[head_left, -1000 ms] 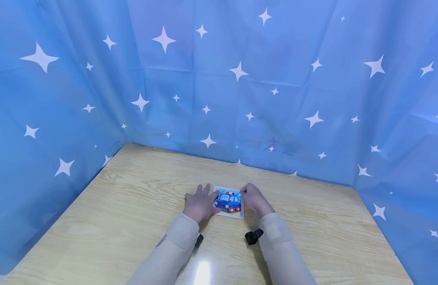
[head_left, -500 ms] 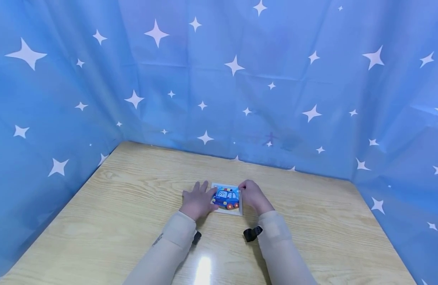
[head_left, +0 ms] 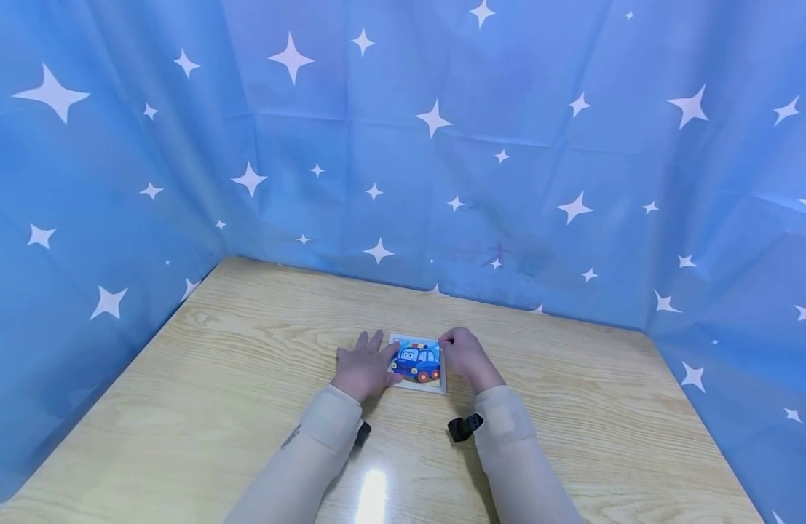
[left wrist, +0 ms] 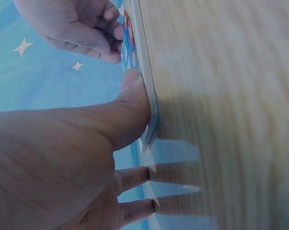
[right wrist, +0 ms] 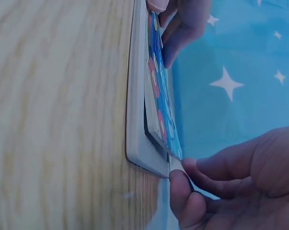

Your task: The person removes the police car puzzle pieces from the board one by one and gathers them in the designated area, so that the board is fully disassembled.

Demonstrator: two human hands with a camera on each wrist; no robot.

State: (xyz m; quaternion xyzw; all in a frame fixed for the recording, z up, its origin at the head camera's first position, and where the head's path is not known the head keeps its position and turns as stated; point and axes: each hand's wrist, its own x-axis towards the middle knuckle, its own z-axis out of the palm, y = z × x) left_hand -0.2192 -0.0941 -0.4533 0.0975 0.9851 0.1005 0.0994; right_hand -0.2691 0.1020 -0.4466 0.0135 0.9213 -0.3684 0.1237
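The picture [head_left: 417, 362] shows a blue cartoon car with large eyes and red wheels on a light blue background. It sits in a rectangular tray [right wrist: 135, 105] with a pale rim and rounded corners. The tray lies flat on the wooden table [head_left: 278, 378]; the picture's right end stands raised, with a dark gap beneath

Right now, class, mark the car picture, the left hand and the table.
Car picture [head_left: 416, 363], head view: the printed car's body.
Left hand [head_left: 362, 369], head view: back of the hand.
Table [head_left: 593, 415], head view: bare wooden top.
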